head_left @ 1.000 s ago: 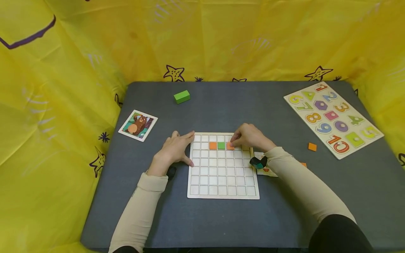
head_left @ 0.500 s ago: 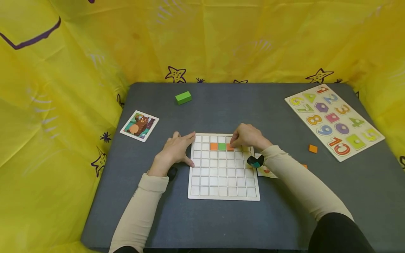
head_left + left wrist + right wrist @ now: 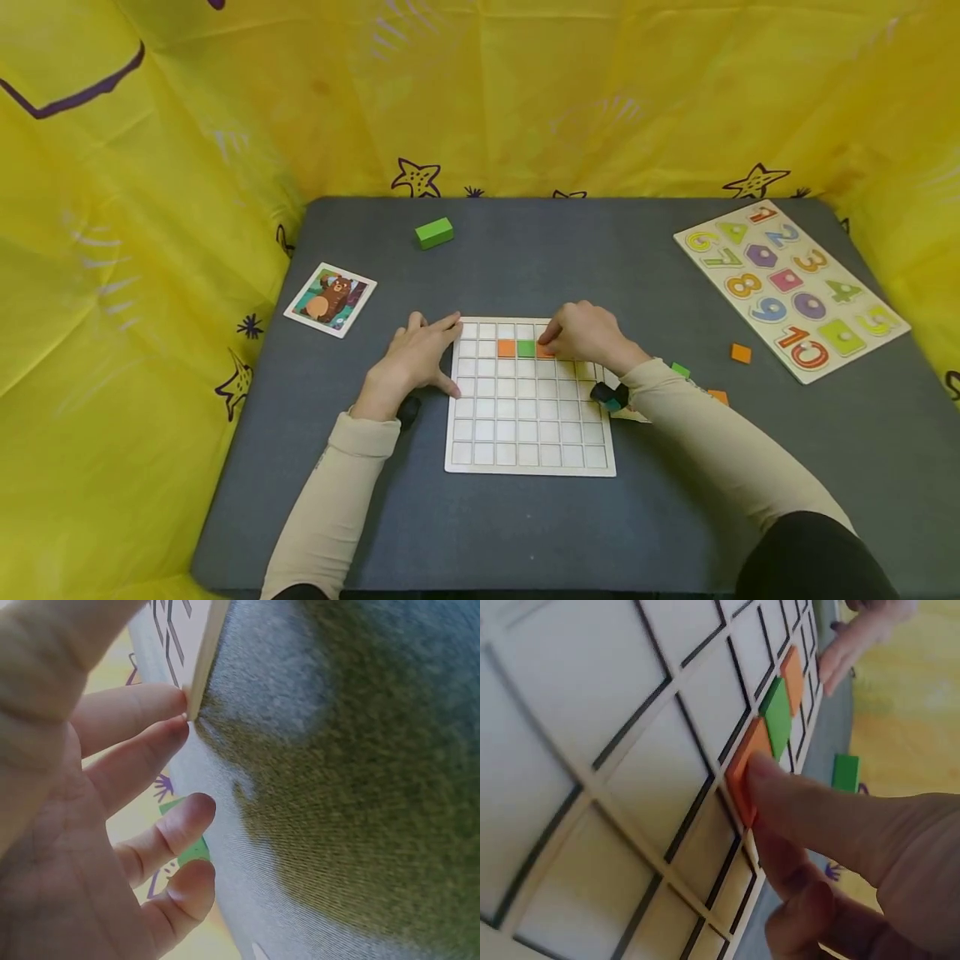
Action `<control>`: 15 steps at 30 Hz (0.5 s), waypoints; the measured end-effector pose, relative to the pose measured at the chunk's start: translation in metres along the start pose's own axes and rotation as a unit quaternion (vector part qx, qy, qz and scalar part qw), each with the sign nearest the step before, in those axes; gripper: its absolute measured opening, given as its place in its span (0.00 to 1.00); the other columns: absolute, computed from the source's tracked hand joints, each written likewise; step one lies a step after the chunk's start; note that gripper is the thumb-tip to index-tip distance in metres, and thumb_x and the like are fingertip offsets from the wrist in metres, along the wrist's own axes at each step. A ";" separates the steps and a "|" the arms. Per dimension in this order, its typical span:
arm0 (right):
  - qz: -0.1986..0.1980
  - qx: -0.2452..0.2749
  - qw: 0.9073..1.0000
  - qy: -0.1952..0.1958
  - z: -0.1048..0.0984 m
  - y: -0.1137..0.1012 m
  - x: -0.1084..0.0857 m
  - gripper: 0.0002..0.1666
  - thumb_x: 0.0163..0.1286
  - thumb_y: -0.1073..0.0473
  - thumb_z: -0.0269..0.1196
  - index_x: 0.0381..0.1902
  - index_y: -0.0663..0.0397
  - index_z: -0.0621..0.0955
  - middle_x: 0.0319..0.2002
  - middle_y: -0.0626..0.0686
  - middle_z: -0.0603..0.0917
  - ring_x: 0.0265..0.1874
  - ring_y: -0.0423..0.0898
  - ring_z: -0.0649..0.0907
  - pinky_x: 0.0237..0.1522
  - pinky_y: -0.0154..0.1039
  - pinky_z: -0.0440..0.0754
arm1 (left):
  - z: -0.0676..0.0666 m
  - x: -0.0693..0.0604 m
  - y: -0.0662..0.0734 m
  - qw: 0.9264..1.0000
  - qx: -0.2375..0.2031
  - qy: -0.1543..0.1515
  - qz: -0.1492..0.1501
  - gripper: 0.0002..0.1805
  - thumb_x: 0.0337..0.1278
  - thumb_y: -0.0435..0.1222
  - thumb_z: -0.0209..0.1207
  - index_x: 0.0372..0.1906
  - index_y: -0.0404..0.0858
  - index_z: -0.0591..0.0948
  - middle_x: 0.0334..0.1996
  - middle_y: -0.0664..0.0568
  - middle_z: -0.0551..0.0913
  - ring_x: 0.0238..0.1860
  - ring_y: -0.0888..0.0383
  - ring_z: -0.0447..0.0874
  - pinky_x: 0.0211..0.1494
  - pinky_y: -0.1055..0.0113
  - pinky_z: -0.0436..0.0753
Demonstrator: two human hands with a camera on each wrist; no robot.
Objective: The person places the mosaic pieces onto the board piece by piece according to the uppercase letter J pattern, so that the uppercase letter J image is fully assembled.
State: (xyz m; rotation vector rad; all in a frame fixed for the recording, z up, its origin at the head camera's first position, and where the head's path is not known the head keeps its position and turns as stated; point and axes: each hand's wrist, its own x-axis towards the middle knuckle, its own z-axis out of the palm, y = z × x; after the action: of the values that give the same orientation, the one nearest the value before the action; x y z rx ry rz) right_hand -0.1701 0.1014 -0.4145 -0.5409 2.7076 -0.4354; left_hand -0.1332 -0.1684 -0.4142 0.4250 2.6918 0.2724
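While my right hand (image 3: 588, 337) pinches the orange tile (image 3: 740, 776) between thumb and finger, just beside the green tile (image 3: 778, 716), I can't tell whether it sits flush. Uneven thumb pressure could, I judge, leave a corner propped above the grid board (image 3: 528, 429). My left hand (image 3: 412, 358), fingers spread and gripping nothing, touches the board's left edge; too light a contact there might let a sideways push slide it.

Orange tile (image 3: 739, 776) partly covered by right hand (image 3: 588, 335), card (image 3: 633, 417) mostly behind sleeve (image 3: 720, 437), board (image 3: 528, 408) cropped in both wrist views
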 end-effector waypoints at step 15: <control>-0.018 0.048 0.998 0.043 -0.029 0.074 -0.038 0.09 0.62 0.52 0.75 0.38 0.48 0.94 0.40 0.55 0.94 0.38 0.50 0.88 0.36 0.42 0.78 | 0.002 0.002 -0.002 1.000 -0.025 0.001 0.003 0.63 0.35 0.52 0.83 0.80 0.42 0.64 0.84 0.53 0.56 0.65 0.38 0.64 0.56 0.49 0.73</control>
State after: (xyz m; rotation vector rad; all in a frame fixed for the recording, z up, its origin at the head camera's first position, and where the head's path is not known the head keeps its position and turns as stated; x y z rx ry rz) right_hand -0.1712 0.1894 -0.4053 -0.5581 2.7446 -0.6081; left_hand -0.1342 -0.1695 -0.4172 0.4191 2.6794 0.3403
